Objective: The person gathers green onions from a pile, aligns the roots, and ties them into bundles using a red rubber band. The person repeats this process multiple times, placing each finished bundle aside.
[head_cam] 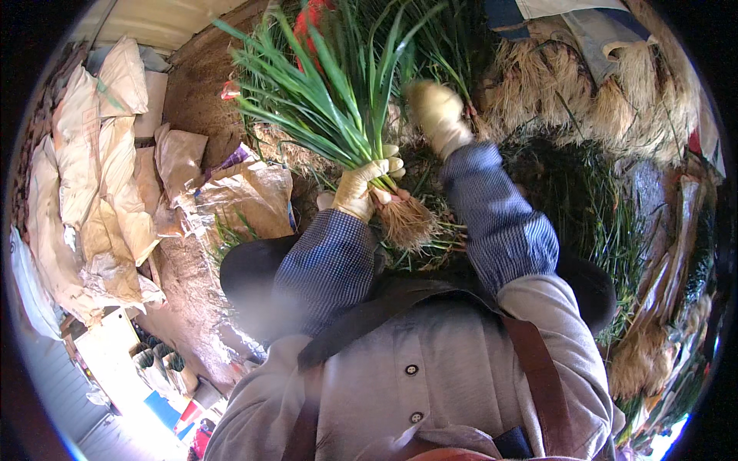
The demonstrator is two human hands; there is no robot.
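My left hand [366, 181], in a pale glove, is closed around a bunch of what look like green garlic plants [340, 109]. Their long flat leaves fan up and away from me. Below the fist hang pinkish bulbs and a tuft of tan roots [409, 222]. My right hand [435, 112], also gloved, is raised to the right of the bunch and blurred by motion. Its fingers look curled, but I cannot tell whether anything is in them. Beside it, more garlic plants [455, 75] lie with a reddish stem and roots showing.
Rooted bundles [542, 86] are lined up at the far right, partly under cloth. Loose green leaves [611, 230] cover the ground to my right. Folded paper-like sacks [81, 155] are heaped on the left, and a crumpled sack [248, 196] lies nearer my left arm.
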